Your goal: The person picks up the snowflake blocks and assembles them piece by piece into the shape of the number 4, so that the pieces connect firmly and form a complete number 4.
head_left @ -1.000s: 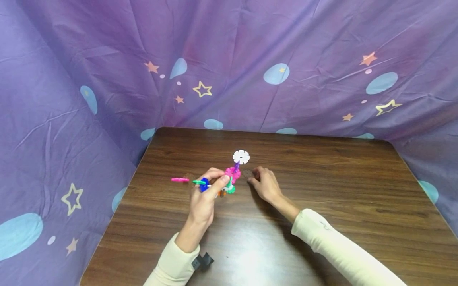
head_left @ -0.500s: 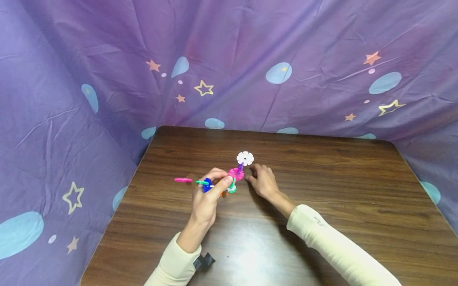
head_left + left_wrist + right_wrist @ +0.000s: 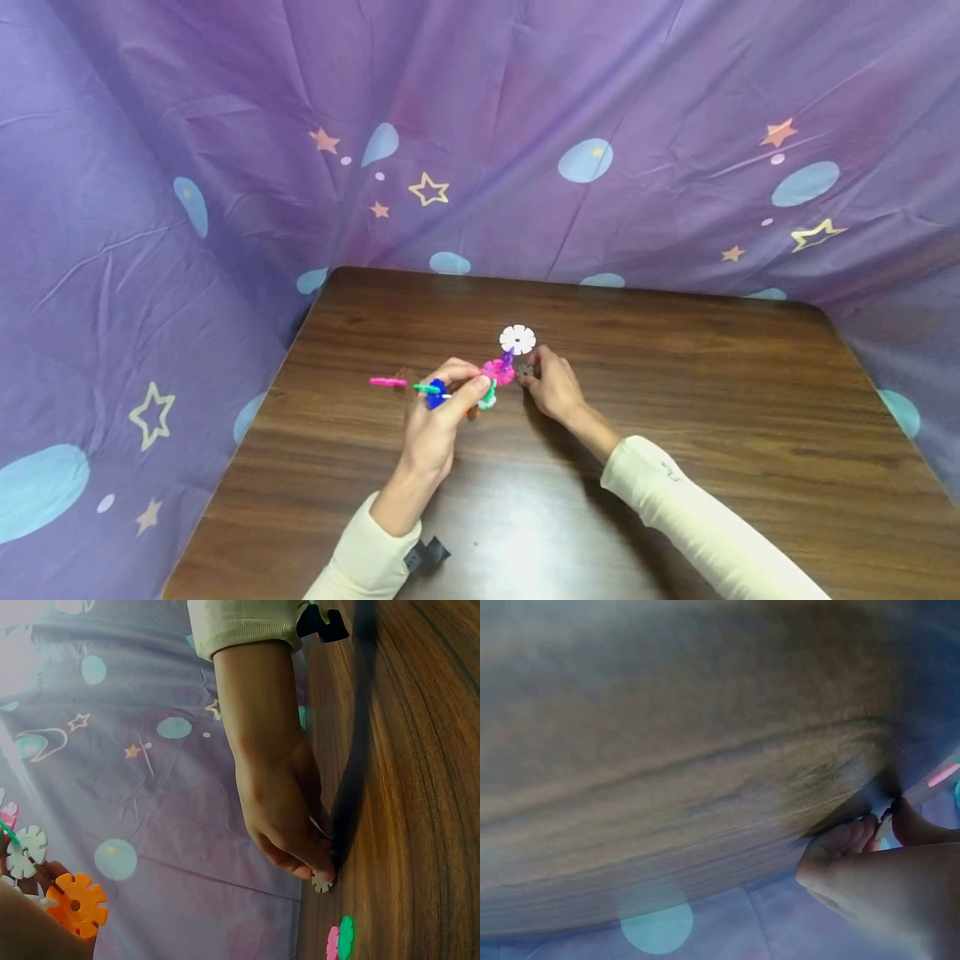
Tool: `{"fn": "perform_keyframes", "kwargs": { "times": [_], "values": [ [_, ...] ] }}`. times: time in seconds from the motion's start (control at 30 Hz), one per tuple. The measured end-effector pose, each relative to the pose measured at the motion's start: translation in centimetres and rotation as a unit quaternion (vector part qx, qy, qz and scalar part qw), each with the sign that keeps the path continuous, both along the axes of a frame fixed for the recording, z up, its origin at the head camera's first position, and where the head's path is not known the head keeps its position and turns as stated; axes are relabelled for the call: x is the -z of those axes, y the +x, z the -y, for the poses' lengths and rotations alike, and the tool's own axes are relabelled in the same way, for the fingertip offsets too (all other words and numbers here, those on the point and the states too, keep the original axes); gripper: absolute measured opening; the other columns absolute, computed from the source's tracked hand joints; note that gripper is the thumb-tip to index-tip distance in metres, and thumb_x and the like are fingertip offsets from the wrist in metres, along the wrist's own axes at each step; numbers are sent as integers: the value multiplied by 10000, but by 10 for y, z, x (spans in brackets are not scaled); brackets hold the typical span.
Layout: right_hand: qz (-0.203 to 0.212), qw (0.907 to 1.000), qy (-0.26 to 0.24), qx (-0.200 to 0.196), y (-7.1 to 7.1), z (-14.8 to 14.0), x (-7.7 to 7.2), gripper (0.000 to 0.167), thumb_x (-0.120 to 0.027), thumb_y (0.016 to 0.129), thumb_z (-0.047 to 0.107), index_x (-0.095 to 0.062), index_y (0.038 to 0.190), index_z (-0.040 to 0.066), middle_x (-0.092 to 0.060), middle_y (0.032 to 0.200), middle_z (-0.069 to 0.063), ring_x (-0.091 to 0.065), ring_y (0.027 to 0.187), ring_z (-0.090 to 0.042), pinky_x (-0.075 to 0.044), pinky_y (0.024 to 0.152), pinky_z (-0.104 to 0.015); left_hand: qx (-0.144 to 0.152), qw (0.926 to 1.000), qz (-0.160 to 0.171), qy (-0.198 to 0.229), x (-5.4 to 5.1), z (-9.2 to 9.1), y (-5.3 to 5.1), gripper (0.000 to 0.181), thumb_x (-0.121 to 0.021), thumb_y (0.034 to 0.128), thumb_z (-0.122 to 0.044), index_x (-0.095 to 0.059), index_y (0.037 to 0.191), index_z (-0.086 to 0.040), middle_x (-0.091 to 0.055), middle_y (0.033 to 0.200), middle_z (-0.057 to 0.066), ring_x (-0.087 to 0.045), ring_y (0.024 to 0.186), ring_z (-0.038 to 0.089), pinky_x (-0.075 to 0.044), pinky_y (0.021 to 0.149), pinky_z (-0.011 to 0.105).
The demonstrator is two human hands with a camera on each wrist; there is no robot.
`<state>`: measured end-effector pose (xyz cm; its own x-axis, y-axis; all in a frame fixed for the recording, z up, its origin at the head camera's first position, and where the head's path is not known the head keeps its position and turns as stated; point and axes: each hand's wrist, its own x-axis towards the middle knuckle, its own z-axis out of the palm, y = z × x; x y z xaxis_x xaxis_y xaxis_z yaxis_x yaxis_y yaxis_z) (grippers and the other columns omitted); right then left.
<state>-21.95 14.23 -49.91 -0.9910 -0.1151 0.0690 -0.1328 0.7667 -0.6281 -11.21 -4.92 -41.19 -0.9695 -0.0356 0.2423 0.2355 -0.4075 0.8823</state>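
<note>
In the head view my left hand [image 3: 435, 425] grips a joined cluster of notched plastic discs between thumb and fingers. A white disc [image 3: 517, 340] stands at its far end above a purple one [image 3: 508, 358]; pink [image 3: 495, 372], green and blue discs [image 3: 437, 393] sit around the fingers, and a pink one [image 3: 388, 382] juts out left. An orange disc [image 3: 76, 905] shows beside this hand in the left wrist view. Just right of the cluster, my right hand [image 3: 557, 387] pinches a small grey-brown disc [image 3: 525, 373] by its edge, low over the wood.
The brown wooden table [image 3: 712, 400] spreads around both hands, with a purple patterned cloth [image 3: 495, 125] behind and at the sides. A black piece [image 3: 427, 557] is at the left sleeve's cuff. Pink and green discs [image 3: 346, 937] show low in the left wrist view.
My left hand and the cluster have shifted slightly right. The right fingers have stayed near the same spot, and the grey-brown disc, hidden half a second ago, shows plainly at their tips.
</note>
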Motion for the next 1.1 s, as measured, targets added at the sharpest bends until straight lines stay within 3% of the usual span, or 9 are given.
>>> {"fn": "perform_keyframes", "kwargs": {
  "times": [0.23, 0.47, 0.87, 1.1],
  "values": [
    [452, 9980, -333, 279, 11, -9, -2, 212, -697, 951, 122, -568, 1091, 28, -700, 906, -127, -661, 871, -305, -536, 838, -494, 21, 10000, 2, 0, 0, 0, 1, 159, -692, 889, 23, -741, 901, -128, -684, 871, -41, -607, 726, 66, -462, 586, 172],
    [858, 9936, -654, 337, 20, -16, -13, 267, -685, 969, 152, -581, 1175, 18, -652, 917, -95, -614, 840, -232, -512, 774, -358, 74, 9999, 77, -52, 0, 0, 1, 209, -687, 893, 14, -747, 888, -187, -679, 875, -50, -603, 726, 63, -460, 593, 172],
    [133, 9928, -1187, 33, 44, -21, -50, 187, -644, 999, 126, -663, 1138, 2, -718, 925, -120, -651, 861, -187, -519, 847, -353, 43, 10000, 41, -60, -2, -3, 0, 217, -687, 897, 6, -752, 886, -201, -682, 879, -50, -615, 740, 67, -461, 602, 176],
    [194, 9863, -1637, 67, 61, -21, -77, 176, -615, 1023, 141, -617, 1146, 14, -687, 944, -113, -628, 865, -163, -502, 820, -283, 13, 9999, 73, -100, -1, -3, 1, 202, -693, 892, -2, -755, 880, -194, -688, 878, -52, -620, 753, 66, -466, 611, 170]
  ]
}}
